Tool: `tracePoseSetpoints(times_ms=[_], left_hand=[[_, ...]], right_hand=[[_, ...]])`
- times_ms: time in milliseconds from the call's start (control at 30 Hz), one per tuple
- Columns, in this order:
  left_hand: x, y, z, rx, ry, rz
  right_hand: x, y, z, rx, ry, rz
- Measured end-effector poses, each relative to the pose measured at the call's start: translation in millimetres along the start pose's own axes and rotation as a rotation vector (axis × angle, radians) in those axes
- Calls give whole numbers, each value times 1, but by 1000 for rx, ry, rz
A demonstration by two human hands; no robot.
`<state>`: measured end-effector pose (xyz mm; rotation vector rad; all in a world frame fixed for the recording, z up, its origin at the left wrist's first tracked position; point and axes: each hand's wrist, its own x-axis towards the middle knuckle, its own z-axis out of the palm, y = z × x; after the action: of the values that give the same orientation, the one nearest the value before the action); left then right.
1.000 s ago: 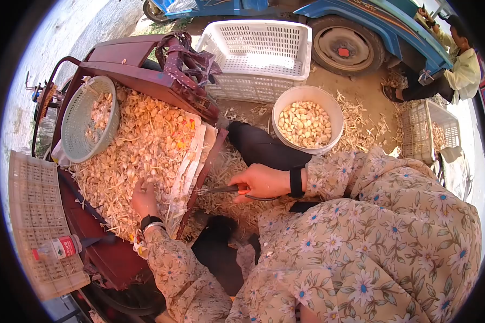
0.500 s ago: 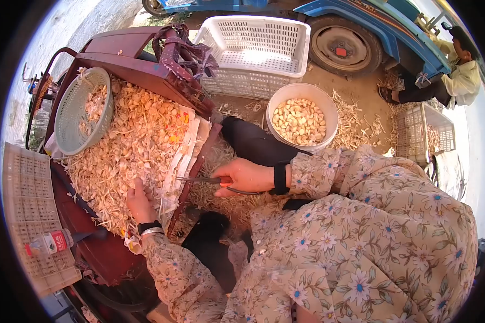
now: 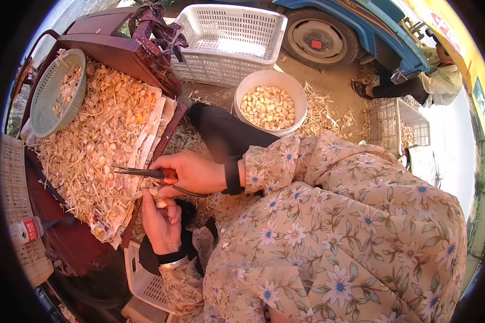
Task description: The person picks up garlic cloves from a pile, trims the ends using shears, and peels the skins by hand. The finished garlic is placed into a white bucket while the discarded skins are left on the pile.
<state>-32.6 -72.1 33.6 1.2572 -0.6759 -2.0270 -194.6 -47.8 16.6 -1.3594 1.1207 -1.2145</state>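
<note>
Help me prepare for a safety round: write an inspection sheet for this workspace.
Surface: red cart with a pale sheet under heaped garlic and husks.
Job's things: scissors; bucket holding pale cloves; round green basket on the heap, tilted.
Clutter: dry scraps on the ground beside the bucket; bottle with a red label.
Hands: right hand grips the scissors; left hand pinches a garlic piece.
Cables: nothing seen near the hands.
Surroundings: white crate, blue vehicle, another person.
</note>
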Motion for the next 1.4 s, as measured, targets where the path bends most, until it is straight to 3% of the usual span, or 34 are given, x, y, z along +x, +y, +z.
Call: tracePoseSetpoints(times_ms=[100, 300, 400, 500, 567, 600, 700, 833, 867, 967, 1067, 1167, 1267, 1367, 1400], left_hand=[[-6, -12, -6, 17, -4, 27], [-18, -34, -13, 147, 53, 139], [-26, -45, -20, 147, 44, 199], [-34, -48, -26, 166, 31, 256], [-41, -44, -31, 142, 30, 305], [-43, -44, -36, 186, 37, 297], [-45, -42, -41, 227, -30, 226], [-42, -50, -42, 286, -138, 61], [-42, -53, -41, 303, -158, 49], [-44, -53, -37, 332, -185, 7], [-50, -53, -34, 275, -158, 25], [-52, -55, -35, 184, -114, 108], [-47, -57, -32, 81, -51, 198], [-42, -60, -35, 4, -31, 274], [-40, -62, -34, -2, -46, 305]], right_hand=[[-3, 20, 11, 172, 19, -81], [-16, 33, 18, 340, -132, 122], [-22, 29, 21, 286, -140, 165], [-23, 31, 20, 200, -87, 74], [-23, 25, 6, -106, -99, 68], [-23, 22, 0, -259, -104, 60], [-25, 25, -3, -349, -107, -89], [-26, 19, 11, -39, -128, -2], [-23, 23, 13, -42, -149, -62], [-18, 26, 13, -1, -265, 7], [-12, 25, 5, -285, -65, -43], [-12, 30, -14, -450, -42, -184], [-30, 2, -16, -520, -180, -135], [-43, 8, -13, -727, -220, -280], [-45, 11, -10, -742, -235, -231]])
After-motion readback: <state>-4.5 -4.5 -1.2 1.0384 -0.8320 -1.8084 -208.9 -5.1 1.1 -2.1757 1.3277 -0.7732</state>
